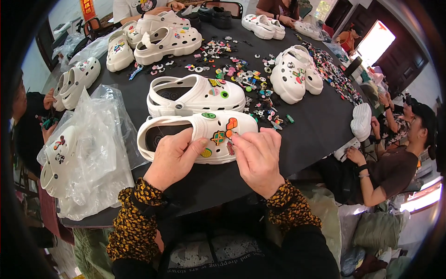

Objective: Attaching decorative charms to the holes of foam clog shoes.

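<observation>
A white clog (246, 122) lies on its sole in front of me, toe to the right. My left hand (169, 157) is closed around its near side, thumb on the upper beside a yellow charm (206, 152). With fingertips pinched, my right hand (261, 160) is at an orange shoe charm (229, 133) on the clog's top; the fingers partly cover it. Next to that sits a green and orange charm (217, 137). Just behind, touching or nearly so, lies a second white clog (200, 97) with several charms on its toe.
Loose charms (251, 81) are scattered over the black table (320, 135) beyond the clogs. A clear plastic bag (100, 158) with decorated clogs is at the left. More white clogs (169, 44) stand at the back, another pair (290, 74) at the right. Several people sit around the table.
</observation>
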The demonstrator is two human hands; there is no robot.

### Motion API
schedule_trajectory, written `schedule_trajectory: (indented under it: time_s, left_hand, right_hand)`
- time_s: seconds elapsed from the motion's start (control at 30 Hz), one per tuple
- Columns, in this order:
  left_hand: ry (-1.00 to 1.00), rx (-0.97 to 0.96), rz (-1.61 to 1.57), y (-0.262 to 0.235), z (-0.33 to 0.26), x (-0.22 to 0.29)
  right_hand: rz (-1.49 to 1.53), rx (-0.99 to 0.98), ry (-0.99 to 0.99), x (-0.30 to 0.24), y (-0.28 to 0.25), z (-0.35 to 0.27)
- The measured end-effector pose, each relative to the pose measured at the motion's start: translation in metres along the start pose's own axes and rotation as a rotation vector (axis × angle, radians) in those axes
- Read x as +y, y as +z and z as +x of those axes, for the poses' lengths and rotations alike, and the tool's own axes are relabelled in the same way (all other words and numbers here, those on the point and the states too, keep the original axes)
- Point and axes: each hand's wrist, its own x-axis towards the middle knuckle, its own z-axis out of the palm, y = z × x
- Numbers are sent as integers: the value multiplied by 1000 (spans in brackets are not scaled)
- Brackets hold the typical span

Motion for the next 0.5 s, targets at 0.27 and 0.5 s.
schedule_trajectory:
  time_s: [0.27,0.5]
  left_hand:
    - [-18,-15,14,-1,0,1]
    - [-5,3,-18,3,0,-2]
  right_hand:
    - [31,-9,26,-4,2,-2]
    - [-121,-176,-21,-7,-8,2]
